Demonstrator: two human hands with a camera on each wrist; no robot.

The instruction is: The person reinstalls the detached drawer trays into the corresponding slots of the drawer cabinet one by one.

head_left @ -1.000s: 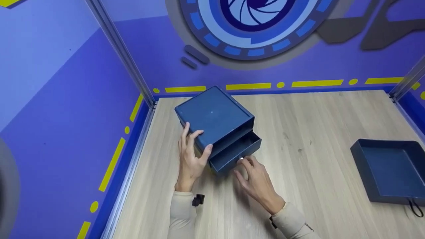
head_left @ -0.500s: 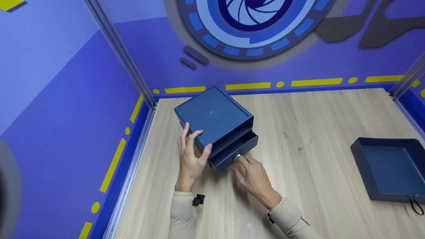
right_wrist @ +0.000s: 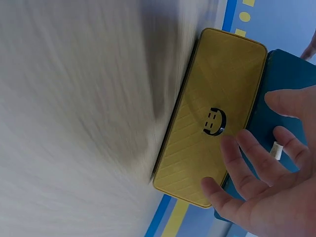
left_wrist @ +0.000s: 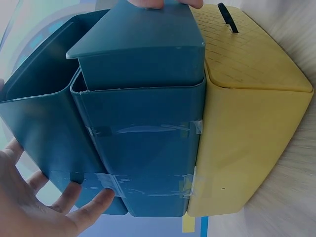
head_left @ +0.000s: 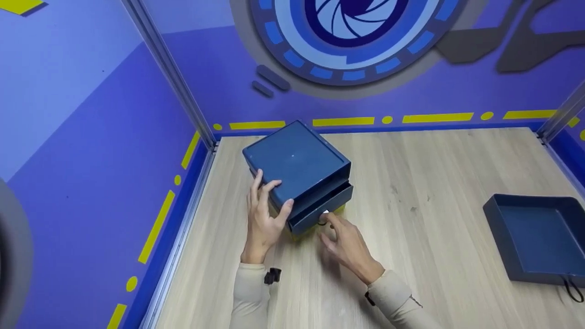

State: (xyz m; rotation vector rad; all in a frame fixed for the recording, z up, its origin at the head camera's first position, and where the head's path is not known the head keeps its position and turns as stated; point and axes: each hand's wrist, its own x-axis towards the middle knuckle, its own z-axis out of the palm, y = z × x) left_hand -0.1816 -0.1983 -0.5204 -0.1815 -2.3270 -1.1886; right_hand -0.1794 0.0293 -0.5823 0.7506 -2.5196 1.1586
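We see the dark-blue middle drawer (head_left: pixel 338 199) partly out of its case, in the stack left of centre in the head view; its front faces five o'clock. The right hand (head_left: pixel 350 246) meets this front from five o'clock, near a small white tab (right_wrist: pixel 276 151); its thumb and fingers are apart, clamped on nothing; the left hand (head_left: pixel 264 219), at seven o'clock, lies with spread fingers against the dark-blue top case (head_left: pixel 295 160), also clamping nothing. Under the middle case (left_wrist: pixel 143 155) stands the yellow drawer unit (left_wrist: pixel 242 153) with its black loop handle (right_wrist: pixel 223 121); clear tape (left_wrist: pixel 148 129) crosses the dark-blue side. Well apart, between three and four o'clock, a loose dark-blue drawer (head_left: pixel 539 237) lies on the wood-grain table (head_left: pixel 425 274). We judge that an off-centre push could skew the middle drawer and jam it; weak support from the left hand could let the stack swivel; a fingertip in the gap could be pinched.
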